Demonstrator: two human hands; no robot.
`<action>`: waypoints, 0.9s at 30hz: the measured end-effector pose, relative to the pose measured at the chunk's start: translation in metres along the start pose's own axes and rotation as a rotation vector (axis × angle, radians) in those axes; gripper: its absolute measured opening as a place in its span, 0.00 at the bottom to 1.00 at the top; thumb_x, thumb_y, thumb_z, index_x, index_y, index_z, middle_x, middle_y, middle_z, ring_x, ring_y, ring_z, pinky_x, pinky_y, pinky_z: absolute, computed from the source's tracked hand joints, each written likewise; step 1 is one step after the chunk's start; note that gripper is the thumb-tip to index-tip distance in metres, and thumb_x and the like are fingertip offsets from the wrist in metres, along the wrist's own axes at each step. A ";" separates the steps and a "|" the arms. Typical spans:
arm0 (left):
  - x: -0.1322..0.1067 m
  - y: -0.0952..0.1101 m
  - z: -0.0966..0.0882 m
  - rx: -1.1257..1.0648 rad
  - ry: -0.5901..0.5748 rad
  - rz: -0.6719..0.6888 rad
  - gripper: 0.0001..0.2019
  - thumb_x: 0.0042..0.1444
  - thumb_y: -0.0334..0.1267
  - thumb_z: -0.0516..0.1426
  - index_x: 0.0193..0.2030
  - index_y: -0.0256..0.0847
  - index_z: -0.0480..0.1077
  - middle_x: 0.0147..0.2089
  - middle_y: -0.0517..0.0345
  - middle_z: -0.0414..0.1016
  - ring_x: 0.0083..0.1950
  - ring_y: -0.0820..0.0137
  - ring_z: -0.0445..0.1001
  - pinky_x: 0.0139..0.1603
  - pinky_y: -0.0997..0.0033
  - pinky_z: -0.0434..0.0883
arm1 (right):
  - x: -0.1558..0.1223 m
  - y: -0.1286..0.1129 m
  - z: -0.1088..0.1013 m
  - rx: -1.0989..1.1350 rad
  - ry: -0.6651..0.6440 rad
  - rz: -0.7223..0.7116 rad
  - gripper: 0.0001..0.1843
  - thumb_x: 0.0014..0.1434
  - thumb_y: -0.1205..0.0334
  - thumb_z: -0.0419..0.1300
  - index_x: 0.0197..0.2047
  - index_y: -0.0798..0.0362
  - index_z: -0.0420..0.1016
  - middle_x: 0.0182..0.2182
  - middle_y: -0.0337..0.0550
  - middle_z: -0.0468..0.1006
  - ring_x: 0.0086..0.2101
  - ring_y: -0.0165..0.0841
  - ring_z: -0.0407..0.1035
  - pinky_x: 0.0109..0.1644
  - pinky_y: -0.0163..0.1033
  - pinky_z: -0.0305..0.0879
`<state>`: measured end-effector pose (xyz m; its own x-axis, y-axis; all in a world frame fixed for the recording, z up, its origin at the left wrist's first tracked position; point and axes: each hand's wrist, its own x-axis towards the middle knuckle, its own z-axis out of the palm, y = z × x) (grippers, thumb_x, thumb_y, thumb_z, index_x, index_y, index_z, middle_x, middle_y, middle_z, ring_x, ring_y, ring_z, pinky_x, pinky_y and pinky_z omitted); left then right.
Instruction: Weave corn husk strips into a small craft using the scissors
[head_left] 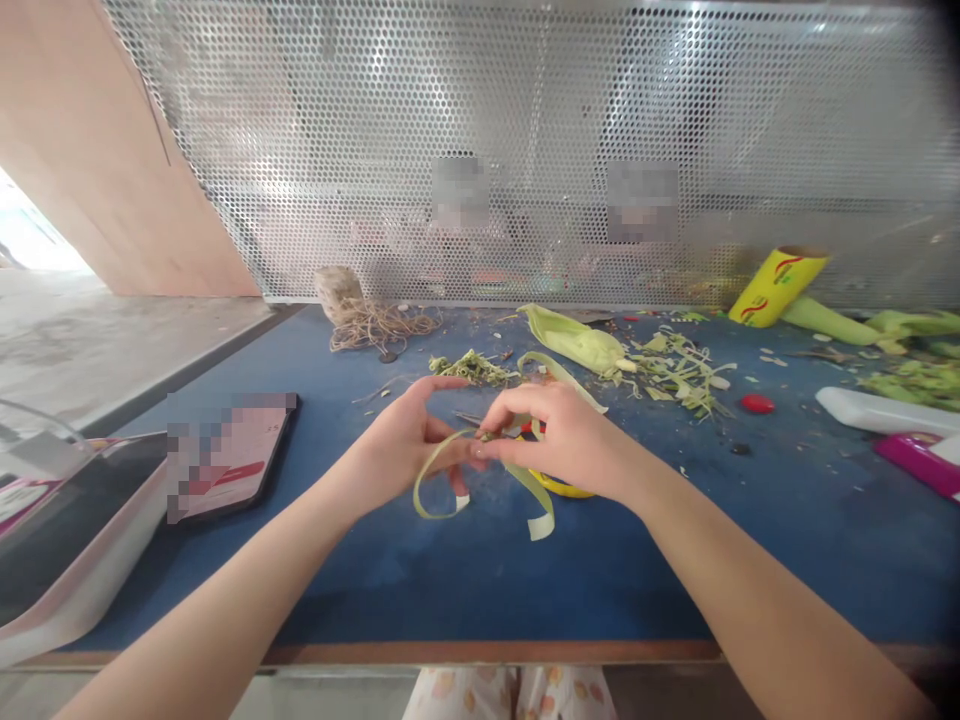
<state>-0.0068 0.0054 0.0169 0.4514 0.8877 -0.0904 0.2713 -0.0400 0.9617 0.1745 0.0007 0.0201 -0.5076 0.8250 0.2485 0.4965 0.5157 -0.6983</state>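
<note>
Over the middle of the table, my left hand [401, 440] and my right hand [559, 430] meet, fingertips together. Between them they pinch a pale green strip of corn husk [429, 508], whose ends curl down in loops on both sides. My left index finger sticks out and its other fingers bend round the strip. A small darker knot-like spot shows at the pinch, too small to make out. Behind my right hand, a yellow and red handle [566, 488] lies on the table, mostly hidden. Another husk strip [577, 385] curls just beyond that hand.
Beyond my hands lie a husk-wrapped corn cob [574, 340] and shredded husk [686, 370]. Tangled twine [375, 325] is at the back left, a phone [236, 455] at left. Rightward are a red object [757, 403] and a yellow tube [780, 287]. A perforated metal screen [525, 120] stands behind.
</note>
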 end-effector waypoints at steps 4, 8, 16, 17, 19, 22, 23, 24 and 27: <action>-0.001 0.001 0.003 0.028 0.069 0.023 0.33 0.43 0.39 0.62 0.54 0.39 0.50 0.20 0.64 0.73 0.21 0.69 0.73 0.21 0.76 0.62 | 0.002 0.004 0.004 0.170 -0.041 0.046 0.10 0.49 0.55 0.60 0.32 0.52 0.71 0.30 0.39 0.74 0.32 0.29 0.68 0.36 0.35 0.63; -0.002 0.005 0.005 -0.049 0.110 0.004 0.35 0.40 0.37 0.64 0.54 0.40 0.51 0.22 0.62 0.75 0.25 0.67 0.75 0.26 0.72 0.68 | 0.003 0.004 0.007 0.187 0.063 0.053 0.06 0.50 0.59 0.57 0.28 0.53 0.70 0.27 0.38 0.74 0.29 0.27 0.68 0.34 0.34 0.64; -0.005 0.010 0.000 -0.061 0.177 0.000 0.31 0.39 0.38 0.64 0.51 0.37 0.58 0.22 0.57 0.77 0.26 0.64 0.76 0.32 0.64 0.72 | 0.002 0.010 -0.010 0.232 0.207 0.071 0.07 0.48 0.59 0.59 0.26 0.54 0.69 0.23 0.37 0.72 0.25 0.26 0.66 0.29 0.32 0.63; -0.005 0.009 -0.001 -0.034 0.169 0.020 0.31 0.40 0.38 0.64 0.51 0.37 0.58 0.23 0.57 0.77 0.27 0.63 0.76 0.32 0.64 0.72 | 0.003 0.011 -0.010 0.241 0.211 0.075 0.07 0.48 0.59 0.60 0.27 0.54 0.69 0.23 0.37 0.72 0.25 0.26 0.66 0.29 0.32 0.63; -0.004 0.006 -0.001 0.000 0.125 0.083 0.30 0.41 0.38 0.63 0.52 0.38 0.59 0.29 0.53 0.78 0.31 0.63 0.76 0.33 0.64 0.72 | 0.004 0.012 -0.009 0.260 0.192 0.095 0.08 0.48 0.57 0.60 0.28 0.54 0.70 0.23 0.37 0.72 0.25 0.26 0.66 0.28 0.32 0.63; -0.005 0.005 -0.001 0.031 0.138 0.285 0.27 0.42 0.37 0.62 0.52 0.41 0.63 0.42 0.50 0.76 0.39 0.64 0.74 0.37 0.67 0.71 | 0.005 0.013 -0.004 0.296 0.129 0.132 0.09 0.47 0.57 0.61 0.30 0.53 0.71 0.24 0.38 0.73 0.26 0.26 0.67 0.29 0.32 0.63; -0.006 0.005 -0.001 0.056 0.177 0.362 0.23 0.44 0.36 0.61 0.49 0.41 0.66 0.43 0.51 0.75 0.40 0.65 0.73 0.38 0.68 0.70 | 0.005 0.012 -0.003 0.305 0.104 0.140 0.09 0.47 0.57 0.61 0.30 0.53 0.71 0.25 0.38 0.73 0.26 0.27 0.67 0.29 0.33 0.63; -0.007 0.006 -0.002 0.096 0.226 0.431 0.17 0.46 0.37 0.60 0.45 0.42 0.70 0.42 0.52 0.75 0.40 0.67 0.73 0.39 0.70 0.69 | 0.006 0.012 -0.001 0.311 0.082 0.146 0.09 0.47 0.57 0.61 0.30 0.53 0.71 0.25 0.39 0.74 0.27 0.27 0.68 0.30 0.33 0.64; -0.010 0.007 -0.007 0.220 0.339 0.519 0.10 0.52 0.38 0.54 0.26 0.41 0.75 0.29 0.57 0.75 0.33 0.71 0.71 0.37 0.73 0.67 | 0.005 0.009 0.002 0.332 0.036 0.145 0.08 0.47 0.57 0.61 0.28 0.53 0.71 0.26 0.39 0.74 0.28 0.28 0.68 0.31 0.34 0.64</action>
<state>-0.0148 -0.0004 0.0261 0.2878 0.8219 0.4917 0.2744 -0.5626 0.7799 0.1751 0.0092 0.0139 -0.4206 0.8948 0.1499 0.3032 0.2944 -0.9063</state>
